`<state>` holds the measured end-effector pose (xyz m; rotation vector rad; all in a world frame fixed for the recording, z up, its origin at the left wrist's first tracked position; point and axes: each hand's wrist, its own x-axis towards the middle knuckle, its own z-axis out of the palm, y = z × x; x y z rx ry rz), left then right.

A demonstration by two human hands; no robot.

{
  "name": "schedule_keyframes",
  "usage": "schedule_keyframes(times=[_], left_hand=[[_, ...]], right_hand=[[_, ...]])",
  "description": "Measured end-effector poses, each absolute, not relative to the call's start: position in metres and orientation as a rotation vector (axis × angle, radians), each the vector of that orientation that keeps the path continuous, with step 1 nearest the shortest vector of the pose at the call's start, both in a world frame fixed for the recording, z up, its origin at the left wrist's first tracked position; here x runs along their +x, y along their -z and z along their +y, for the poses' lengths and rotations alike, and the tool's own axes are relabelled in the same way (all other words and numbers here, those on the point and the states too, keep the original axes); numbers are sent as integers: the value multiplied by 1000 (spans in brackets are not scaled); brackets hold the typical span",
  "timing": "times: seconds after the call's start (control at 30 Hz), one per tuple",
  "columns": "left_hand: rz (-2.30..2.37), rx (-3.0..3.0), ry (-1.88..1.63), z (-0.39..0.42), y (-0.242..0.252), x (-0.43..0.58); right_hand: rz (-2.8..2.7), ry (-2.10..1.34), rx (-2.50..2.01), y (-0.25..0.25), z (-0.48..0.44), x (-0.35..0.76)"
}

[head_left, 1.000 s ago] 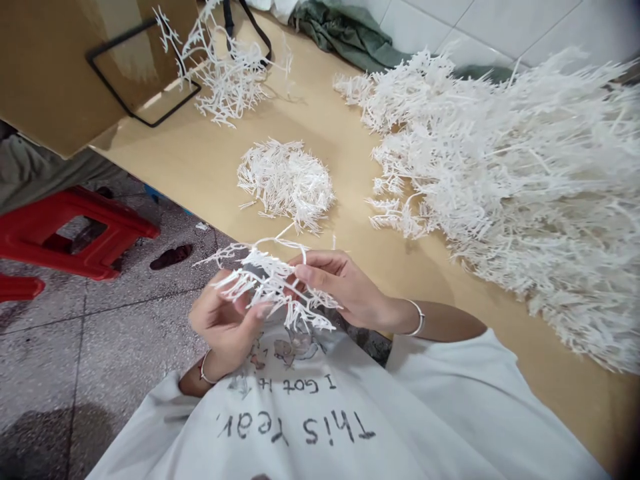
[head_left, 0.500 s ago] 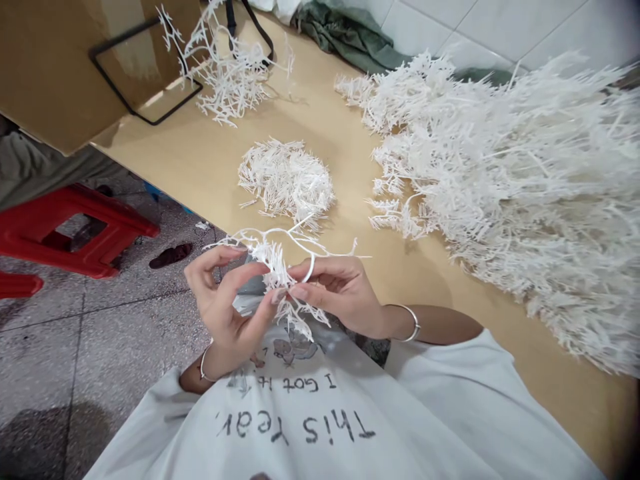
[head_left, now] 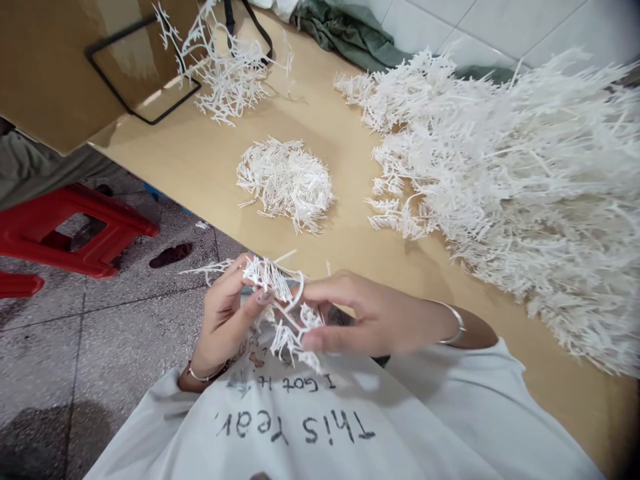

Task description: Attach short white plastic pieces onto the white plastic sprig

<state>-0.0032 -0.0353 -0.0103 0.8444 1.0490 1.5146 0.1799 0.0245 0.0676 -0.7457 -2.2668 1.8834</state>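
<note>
My left hand point(head_left: 227, 320) is closed on a bundle of thin white plastic sprigs point(head_left: 270, 277), pinched between thumb and fingers above my lap. Loose white stems stick out to the left behind these fingers. My right hand point(head_left: 367, 313) is at the bundle's right side, its thumb against the lower white tufts point(head_left: 293, 343) and its index finger beside a curved stem. Part of the right fingers' hold is hidden by the tufts. Just beyond both hands, a small heap of short white pieces point(head_left: 285, 180) lies on the tan tabletop point(head_left: 200, 170).
A large pile of white branched sprigs point(head_left: 505, 173) covers the table's right side. At the back left are bare white branched stems point(head_left: 233, 80), a black wire frame point(head_left: 150, 120) and a cardboard box point(head_left: 55, 60). A red stool point(head_left: 110, 233) stands on the floor, left.
The white bundle has come lower and turned in my left hand, whose fingers have closed in. My right hand has moved down and right, its thumb now at the lower tufts.
</note>
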Motion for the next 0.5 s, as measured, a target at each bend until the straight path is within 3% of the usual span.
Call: schedule_keyframes(times=[0.1, 0.27, 0.5], left_hand=[[856, 981, -1432, -34, 16, -7], [529, 1005, -1198, -30, 20, -9], [936, 1191, -1213, -26, 15, -2]], right_hand=[[-2458, -1608, -735, -89, 26, 197], [-2192, -1167, -809, -83, 28, 197], [-2167, -1650, -802, -38, 36, 169]])
